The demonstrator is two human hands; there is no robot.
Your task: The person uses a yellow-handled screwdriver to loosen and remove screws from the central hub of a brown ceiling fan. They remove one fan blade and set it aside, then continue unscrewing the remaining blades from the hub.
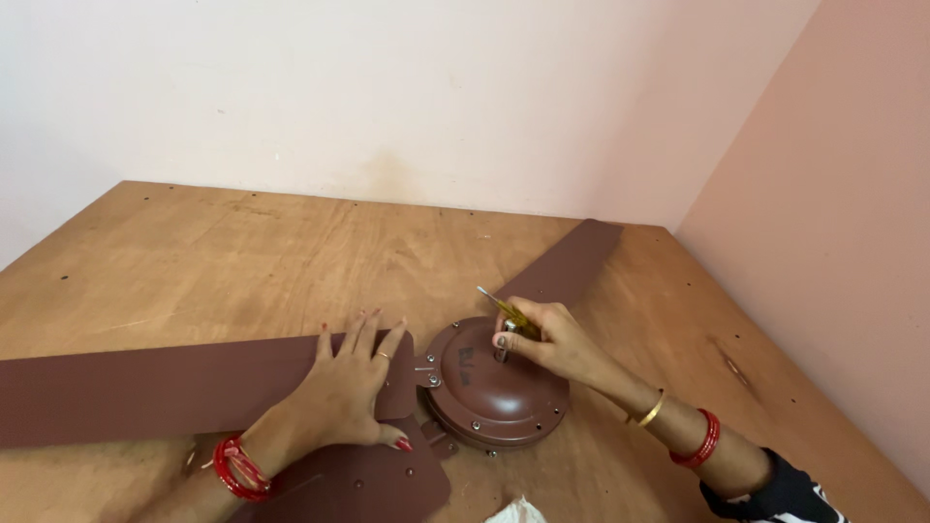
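Fan [494, 387], brown, ceiling type, lying on plywood table [194, 261] in room corner, near front edge, right of centre.

Left to right:
- Left wall [29, 126] white, meets table at far left edge.
- Long blade [145, 383] running off left frame edge, flat on wood, root end bolted toward motor.
- Left hand [349, 387] flat on blade root, fingers spread, palm pressing down, thumb tucked toward front. Holding nothing, just bearing on blade. Red bangles [240, 470] on wrist, ring on one finger.
- Second blade [368, 484] below left hand, pointing to front edge, partly cut off by frame.
- Bracket with screws [431, 373] between blade root and motor housing.
- Motor housing [499, 397] round, domed, screws along rim, short shaft stub at top centre.
- Right hand [542, 339] on top of housing, fingers pinched together around yellow-handled screwdriver [504, 310]; metal shank sticking out up-left. Tip contact point hidden by fingers, cannot tell what it sits on.
- Third blade [562, 261] angled up-right toward back wall.
- Gold bangle [651, 409] and red bangle [707, 441] on right wrist, dark patterned sleeve [775, 489] at bottom right.
- White scrap [518, 510] at bottom edge, kind unclear.
- Table: worn brown ply, scattered screw holes, dark knot [733, 366] at right.
- Back wall [436, 97] white, faint stain low at centre. Right wall [833, 194] pale pink.
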